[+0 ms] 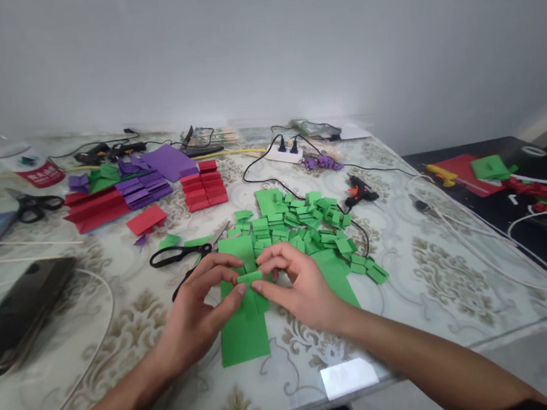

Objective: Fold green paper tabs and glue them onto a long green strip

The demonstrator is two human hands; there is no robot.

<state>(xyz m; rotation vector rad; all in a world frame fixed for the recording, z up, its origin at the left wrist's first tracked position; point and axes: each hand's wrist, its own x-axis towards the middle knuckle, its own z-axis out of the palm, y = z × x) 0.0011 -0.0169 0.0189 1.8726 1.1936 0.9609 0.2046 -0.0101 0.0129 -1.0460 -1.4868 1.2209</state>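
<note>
Between the fingertips of both hands is a small folded green paper strip point(249, 278). My left hand point(205, 295) pinches its left end, and my right hand point(297, 286) pinches its right end. Below the hands, larger green paper sheets point(244, 340) lie flat on the table. Just beyond them spreads a pile of small folded green paper pieces point(300, 221). Black-handled scissors point(179, 253) rest beside my left hand, with part of them hidden behind it.
Red folded paper point(204, 187) and purple folded paper point(144, 188) lie further back. A glue gun point(360, 191) and a power strip point(285, 154) with cords stand beyond the pile. At left are a phone point(20, 312), a second pair of scissors point(34, 204) and a bottle point(29, 163).
</note>
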